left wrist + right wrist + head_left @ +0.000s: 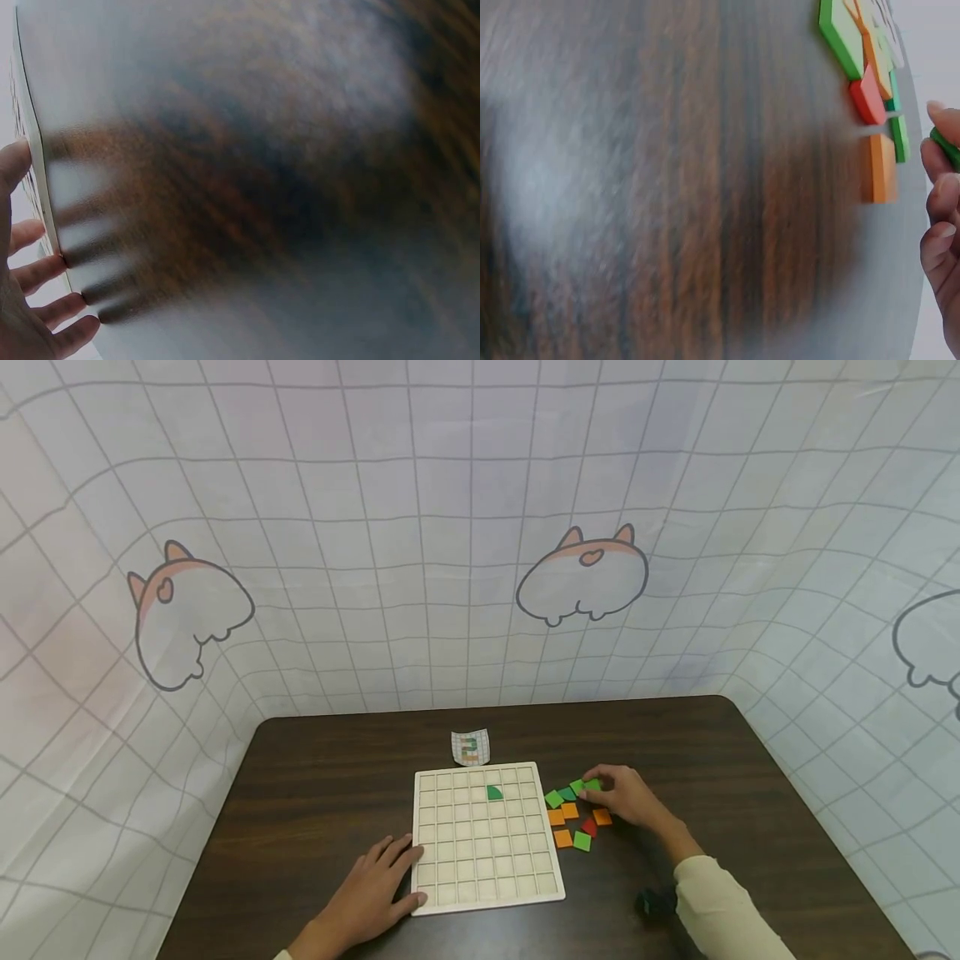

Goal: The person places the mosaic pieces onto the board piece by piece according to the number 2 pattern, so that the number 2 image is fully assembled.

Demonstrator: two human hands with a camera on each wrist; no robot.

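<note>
My left hand (pixel 371 889) lies at the left edge of a white gridded board (pixel 480 860), its fingers spread. Its thumb and one fingertip touch the rim; the left wrist view shows the same hand (pixel 34 292) at the board's edge. One dark green quarter-round tile (pixel 494 793) sits in a cell in the board's upper part. Right of the board, my right hand (pixel 626 795) is over the loose tiles. Between thumb and finger it pinches a green tile (pixel 946 147), mostly hidden by the fingers, so its shape is unclear.
Orange tiles (pixel 563 838), light green tiles (pixel 582 841) and a red tile (pixel 590 827) lie right of the board. A small paper card (pixel 470 748) with a coloured pattern is behind it. A dark object (pixel 654 903) lies by the right forearm. White gridded cloth (pixel 472 568) surrounds the table.
</note>
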